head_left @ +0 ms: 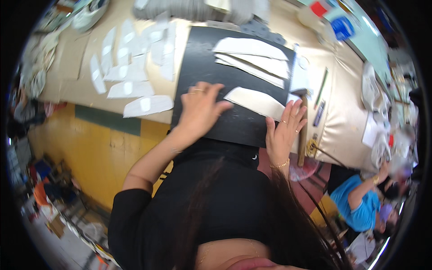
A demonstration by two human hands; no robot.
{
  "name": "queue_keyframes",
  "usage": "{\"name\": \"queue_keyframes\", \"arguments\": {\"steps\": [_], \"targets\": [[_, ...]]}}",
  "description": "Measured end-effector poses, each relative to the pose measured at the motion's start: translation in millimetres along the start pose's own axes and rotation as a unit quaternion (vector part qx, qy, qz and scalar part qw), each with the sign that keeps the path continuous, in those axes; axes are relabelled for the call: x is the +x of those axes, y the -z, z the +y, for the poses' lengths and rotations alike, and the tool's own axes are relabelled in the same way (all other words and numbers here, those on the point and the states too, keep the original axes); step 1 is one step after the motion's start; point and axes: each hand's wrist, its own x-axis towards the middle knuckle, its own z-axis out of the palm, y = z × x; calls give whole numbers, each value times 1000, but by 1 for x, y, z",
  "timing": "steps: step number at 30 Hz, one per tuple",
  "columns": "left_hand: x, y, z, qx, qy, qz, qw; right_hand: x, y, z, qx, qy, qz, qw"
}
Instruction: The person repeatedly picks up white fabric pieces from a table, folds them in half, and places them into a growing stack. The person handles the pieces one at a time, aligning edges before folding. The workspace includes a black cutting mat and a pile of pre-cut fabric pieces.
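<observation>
A curved cream-coloured cut piece, like fabric or leather, lies flat on a black board. My left hand is over the board at its left end, fingers apart and slightly bent, with the thumb close to the piece's tip. At the opposite end, my right hand has its fingers stretched out beside the piece's right edge; whether it touches cannot be made out. Neither hand holds anything. Farther up the board sits a loose stack of similar white and cream pieces, partly fanned.
Several grey-white cut pieces with pale patches lie on the table at left. Right of the board are a wooden-handled hammer, a green pencil and a purple marker. A person in blue sits at right.
</observation>
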Motion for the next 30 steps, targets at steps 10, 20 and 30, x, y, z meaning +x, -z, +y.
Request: {"name": "queue_keyframes", "arguments": {"steps": [10, 20, 30], "targets": [[7, -19, 11, -135, -92, 11, 986, 7, -1, -58, 368, 34, -52, 928], [41, -18, 4, -612, 193, -286, 711, 7, -31, -31, 536, -88, -35, 839], [26, -11, 25, -647, 126, -323, 679, 14, -13, -41, 533, -75, -11, 843]]}}
